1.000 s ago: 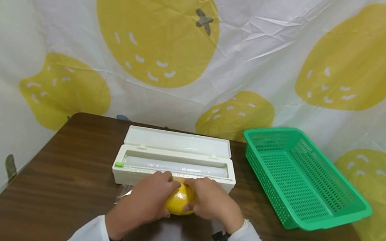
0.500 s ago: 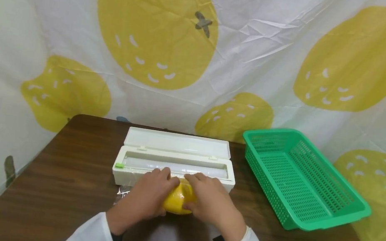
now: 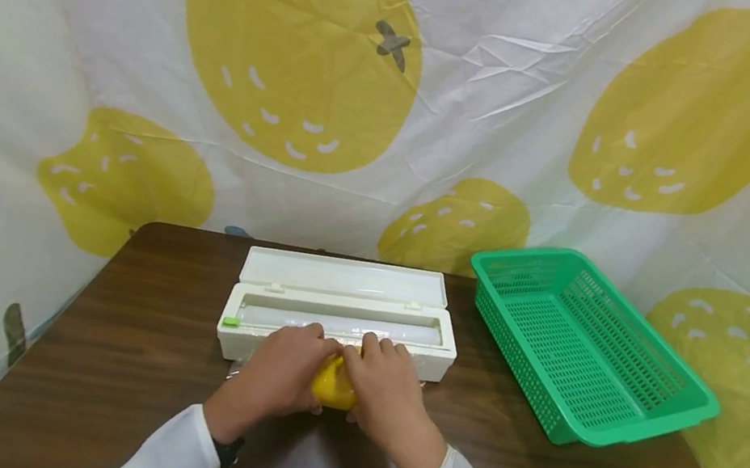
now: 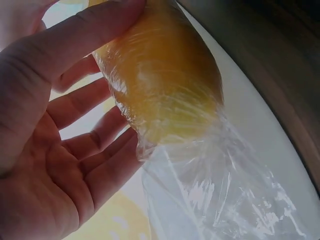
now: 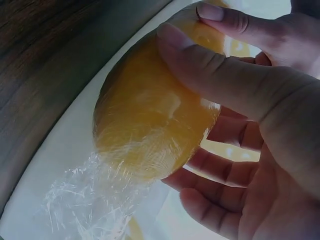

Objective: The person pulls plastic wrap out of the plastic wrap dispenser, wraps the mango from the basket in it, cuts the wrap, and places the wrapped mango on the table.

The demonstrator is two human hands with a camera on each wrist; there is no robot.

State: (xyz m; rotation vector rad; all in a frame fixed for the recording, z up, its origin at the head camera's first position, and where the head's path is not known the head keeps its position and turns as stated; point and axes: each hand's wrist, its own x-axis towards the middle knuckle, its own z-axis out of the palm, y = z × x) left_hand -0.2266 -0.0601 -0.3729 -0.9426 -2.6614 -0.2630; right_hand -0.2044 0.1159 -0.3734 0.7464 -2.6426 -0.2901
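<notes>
A smooth yellow fruit (image 3: 333, 388) sits between my hands, wrapped in clear cling film; its exact kind is hard to tell. My left hand (image 3: 285, 371) holds its left side, thumb on the near face and fingers behind. From the right, my right hand (image 3: 388, 392) grips it the same way, thumb pressed on the film. Loose crumpled cling film (image 4: 215, 185) trails from one end in the left wrist view. Another bunched tail of film (image 5: 90, 200) shows in the right wrist view. Just behind the hands stands a white cling film dispenser (image 3: 247, 343) with its lid up.
Inside the dispenser lies a film roll (image 3: 340, 324), and a green slider (image 3: 231, 321) sits at its left front. A green plastic basket (image 3: 646, 428) stands at the right of the brown wooden table (image 3: 127, 358). A fruit-patterned cloth (image 3: 498, 106) hangs behind.
My right hand has shifted left, closer to my left hand, and covers more of the fruit. The fruit has moved slightly left. Dispenser and basket stay put.
</notes>
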